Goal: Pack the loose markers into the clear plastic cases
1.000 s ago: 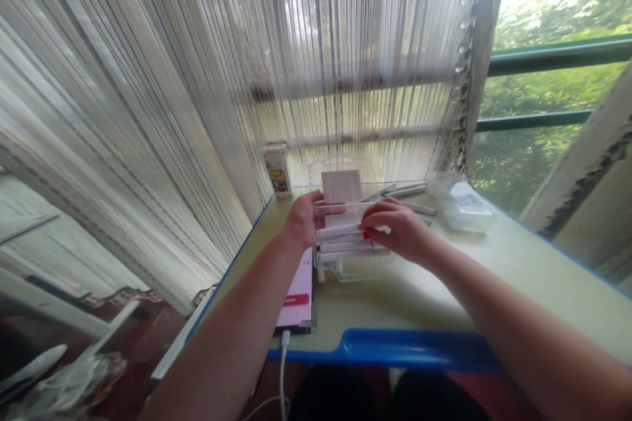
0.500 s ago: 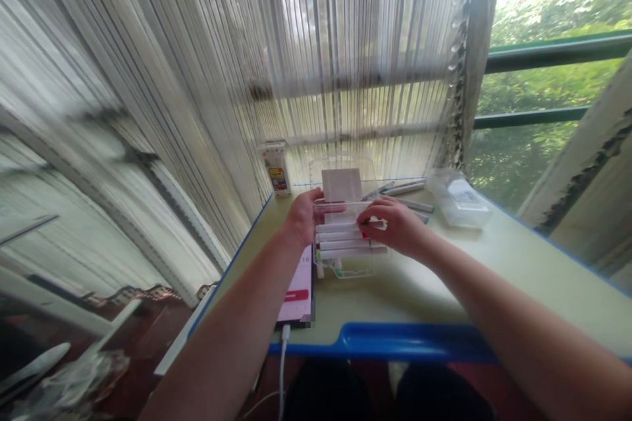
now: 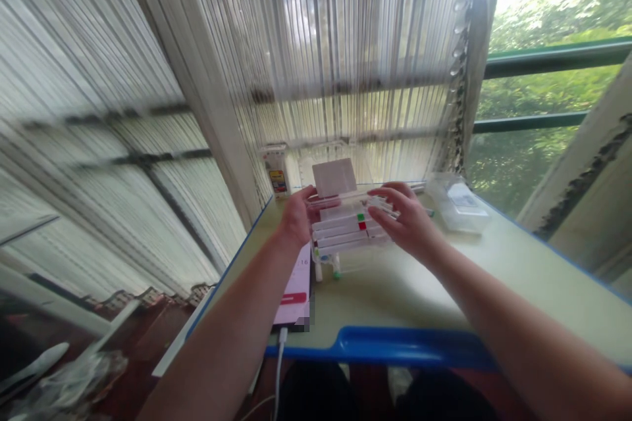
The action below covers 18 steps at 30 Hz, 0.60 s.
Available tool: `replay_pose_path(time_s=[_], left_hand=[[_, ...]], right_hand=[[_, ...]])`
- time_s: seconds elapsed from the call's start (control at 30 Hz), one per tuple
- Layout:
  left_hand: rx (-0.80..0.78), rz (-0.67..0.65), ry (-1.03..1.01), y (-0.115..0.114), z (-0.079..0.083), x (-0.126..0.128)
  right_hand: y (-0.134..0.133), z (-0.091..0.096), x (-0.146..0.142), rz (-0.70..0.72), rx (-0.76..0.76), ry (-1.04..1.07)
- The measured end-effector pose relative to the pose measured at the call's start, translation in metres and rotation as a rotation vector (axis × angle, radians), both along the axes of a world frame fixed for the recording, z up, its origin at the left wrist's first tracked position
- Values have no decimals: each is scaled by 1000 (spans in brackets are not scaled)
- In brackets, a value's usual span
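A clear plastic box point(image 3: 348, 256) on the desk holds several white markers point(image 3: 340, 231) lying in a stack, with green and red marks on their ends. Its lid stands up behind, with a white card point(image 3: 334, 177) on it. My left hand point(image 3: 296, 218) grips the box's left end, thumb over the top edge. At the right end, my right hand point(image 3: 409, 223) has its fingers stretched out and apart, their tips against the marker ends.
A phone point(image 3: 297, 289) with a pink screen lies left of the box, its cable hanging off the blue desk edge point(image 3: 395, 345). A clear lidded container point(image 3: 459, 205) sits at right and a small carton point(image 3: 276, 171) at the back. String curtains hang behind.
My right hand has let go of the marker it pinched and opened at the box's right end. The box's lid and card sit a little higher. My view has shifted slightly.
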<state>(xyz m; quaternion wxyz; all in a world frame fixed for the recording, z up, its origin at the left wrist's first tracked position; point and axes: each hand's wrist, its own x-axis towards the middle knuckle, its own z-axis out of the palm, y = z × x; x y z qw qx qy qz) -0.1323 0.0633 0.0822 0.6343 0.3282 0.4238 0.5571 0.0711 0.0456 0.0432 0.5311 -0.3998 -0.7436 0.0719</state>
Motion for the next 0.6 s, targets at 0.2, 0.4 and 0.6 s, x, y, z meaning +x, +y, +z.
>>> replay_pose_path(time_s=[0.2,0.4,0.6], left_hand=[[23,22,-13,0,2,-1],[50,33,-36,3,-3,-1],[42,22,-36,5,-7,3]], right_hand=[[2,-2,-3,276,-377,274],[2,-3,-5,275,-406,312],[6,-7,-7,199,-373,312]])
